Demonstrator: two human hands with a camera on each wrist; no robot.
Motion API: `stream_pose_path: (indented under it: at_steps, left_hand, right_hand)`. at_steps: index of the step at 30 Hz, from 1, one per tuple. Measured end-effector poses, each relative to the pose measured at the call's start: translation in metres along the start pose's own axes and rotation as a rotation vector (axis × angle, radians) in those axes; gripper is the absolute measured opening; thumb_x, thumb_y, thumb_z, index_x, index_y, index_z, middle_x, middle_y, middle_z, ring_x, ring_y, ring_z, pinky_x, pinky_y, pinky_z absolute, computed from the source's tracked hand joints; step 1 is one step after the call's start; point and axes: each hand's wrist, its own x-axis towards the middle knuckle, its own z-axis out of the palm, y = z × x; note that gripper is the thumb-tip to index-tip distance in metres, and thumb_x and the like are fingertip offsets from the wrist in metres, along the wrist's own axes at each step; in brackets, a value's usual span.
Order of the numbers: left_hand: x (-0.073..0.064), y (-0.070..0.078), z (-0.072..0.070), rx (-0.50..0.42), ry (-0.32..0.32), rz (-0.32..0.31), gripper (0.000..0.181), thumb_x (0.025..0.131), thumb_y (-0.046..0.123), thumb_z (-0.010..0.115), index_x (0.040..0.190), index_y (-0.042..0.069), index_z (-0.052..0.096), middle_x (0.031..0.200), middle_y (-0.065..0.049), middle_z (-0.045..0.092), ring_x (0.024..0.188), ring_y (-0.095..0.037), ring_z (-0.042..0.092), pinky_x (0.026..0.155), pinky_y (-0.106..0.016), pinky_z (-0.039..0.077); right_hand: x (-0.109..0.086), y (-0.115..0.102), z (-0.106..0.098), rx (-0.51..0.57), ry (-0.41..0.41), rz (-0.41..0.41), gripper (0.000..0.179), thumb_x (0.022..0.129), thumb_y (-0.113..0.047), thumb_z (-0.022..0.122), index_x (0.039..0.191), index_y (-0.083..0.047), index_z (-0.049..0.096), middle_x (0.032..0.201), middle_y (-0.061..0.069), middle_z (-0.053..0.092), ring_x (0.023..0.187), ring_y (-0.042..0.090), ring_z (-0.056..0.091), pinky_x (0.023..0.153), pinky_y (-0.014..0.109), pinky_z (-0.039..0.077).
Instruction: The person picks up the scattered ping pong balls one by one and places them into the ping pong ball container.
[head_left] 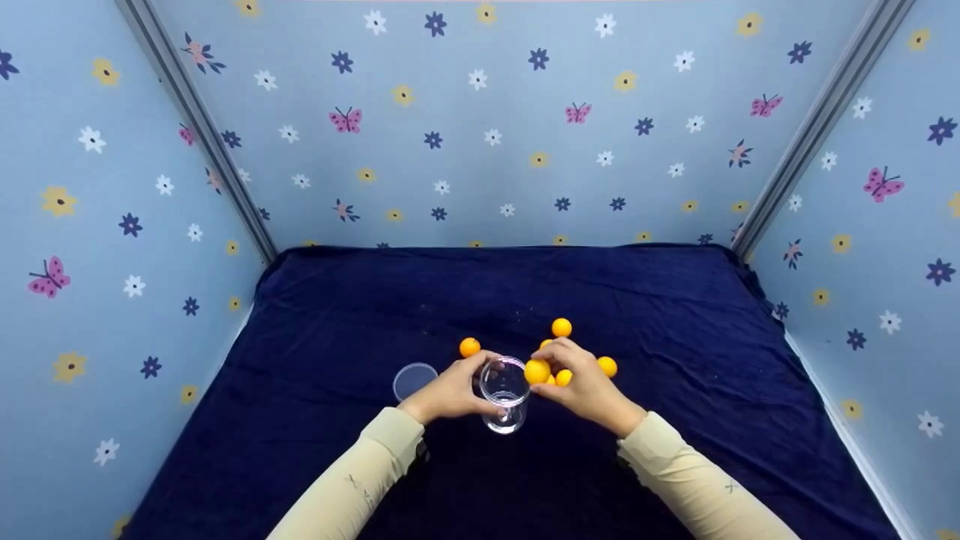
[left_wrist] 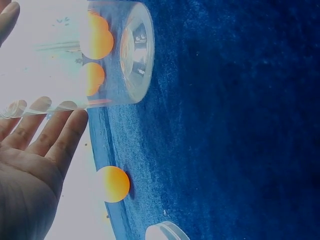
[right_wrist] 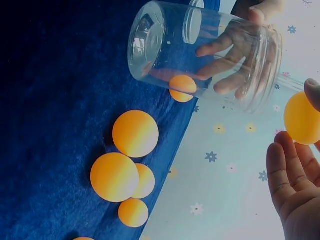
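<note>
My left hand [head_left: 452,391] grips a clear plastic jar [head_left: 505,416] around its upper part, with thumb and fingers on opposite sides. The jar's open mouth faces up in the head view. Beside the rim, my right hand [head_left: 592,391] pinches an orange ping-pong ball [head_left: 537,371] between thumb and fingertips. In the right wrist view this ball [right_wrist: 301,117] is just outside the jar's mouth. Other orange balls show through the jar's transparent wall in the left wrist view. A round, translucent lid [head_left: 415,381] lies on the cloth by my left wrist.
Several loose orange balls, among them a far ball [head_left: 562,327] and a right-hand ball [head_left: 607,366], lie around my right hand. One more ball [head_left: 469,346] sits beyond my left hand. A dark blue cloth [head_left: 675,300] covers the table, with patterned walls [head_left: 480,135] around it.
</note>
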Motion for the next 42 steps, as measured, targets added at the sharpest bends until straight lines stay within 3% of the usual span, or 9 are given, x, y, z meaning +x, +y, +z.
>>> stream_pose_path:
  at_steps: [6, 14, 20, 25, 31, 36, 42]
  left_hand:
    - [0.0, -0.002, 0.001, -0.005, 0.0, 0.0, 0.082, 0.078, 0.029, 0.1, 0.144, 0.003, 0.059, 0.137, -0.015, 0.073, 0.125, -0.03, 0.071, 0.112, -0.046, 0.055]
    - [0.0, -0.002, 0.001, -0.004, -0.005, 0.002, 0.083, 0.078, 0.03, 0.1, 0.144, 0.003, 0.059, 0.137, -0.019, 0.073, 0.123, -0.031, 0.072, 0.111, -0.045, 0.055]
    - [-0.001, -0.002, 0.001, 0.009, -0.005, 0.007, 0.084, 0.078, 0.03, 0.099, 0.145, 0.002, 0.058, 0.136, -0.02, 0.072, 0.123, -0.034, 0.071, 0.111, -0.045, 0.055]
    - [-0.001, -0.002, 0.001, 0.002, -0.003, 0.014, 0.081, 0.078, 0.031, 0.099, 0.144, 0.005, 0.059, 0.137, -0.02, 0.072, 0.123, -0.034, 0.071, 0.111, -0.043, 0.055]
    - [0.0, -0.004, 0.001, 0.012, -0.004, 0.015, 0.08, 0.079, 0.031, 0.099, 0.144, 0.006, 0.06, 0.137, -0.012, 0.074, 0.123, -0.028, 0.071, 0.111, -0.039, 0.055]
    - [0.001, -0.004, 0.0, 0.017, -0.004, 0.01, 0.082, 0.079, 0.032, 0.099, 0.146, 0.005, 0.059, 0.137, -0.004, 0.073, 0.125, -0.025, 0.07, 0.113, -0.038, 0.054]
    - [0.001, -0.003, 0.0, 0.013, -0.001, 0.017, 0.082, 0.079, 0.031, 0.099, 0.145, 0.005, 0.06, 0.137, -0.005, 0.073, 0.126, -0.027, 0.07, 0.113, -0.04, 0.054]
  right_hand:
    - [0.0, -0.001, 0.006, 0.001, -0.02, 0.033, 0.04, 0.08, 0.0, 0.095, 0.115, -0.001, 0.075, 0.107, 0.011, 0.072, 0.089, 0.026, 0.07, 0.078, 0.042, 0.067]
    - [0.001, 0.002, 0.012, 0.014, -0.014, 0.011, 0.037, 0.081, -0.002, 0.094, 0.113, -0.004, 0.075, 0.101, 0.01, 0.072, 0.084, 0.027, 0.07, 0.073, 0.046, 0.066]
    - [0.0, 0.002, 0.014, 0.016, -0.036, 0.075, 0.036, 0.082, -0.006, 0.095, 0.112, -0.005, 0.076, 0.101, 0.009, 0.076, 0.085, 0.024, 0.072, 0.075, 0.047, 0.066]
    - [0.0, 0.001, 0.016, 0.015, -0.049, 0.113, 0.033, 0.084, -0.009, 0.094, 0.111, -0.004, 0.076, 0.102, 0.008, 0.078, 0.085, 0.029, 0.074, 0.078, 0.039, 0.065]
    - [0.001, 0.002, 0.018, -0.004, -0.052, 0.08, 0.032, 0.084, -0.01, 0.094, 0.11, -0.004, 0.078, 0.102, 0.008, 0.08, 0.085, 0.031, 0.074, 0.077, 0.046, 0.065]
    - [0.001, 0.004, 0.02, -0.022, -0.049, 0.042, 0.032, 0.084, -0.009, 0.094, 0.111, -0.004, 0.079, 0.103, 0.009, 0.081, 0.085, 0.037, 0.073, 0.077, 0.041, 0.065]
    - [0.002, 0.006, 0.021, -0.037, -0.073, 0.044, 0.032, 0.085, -0.01, 0.093, 0.113, -0.005, 0.079, 0.104, 0.009, 0.081, 0.086, 0.035, 0.075, 0.079, 0.038, 0.065]
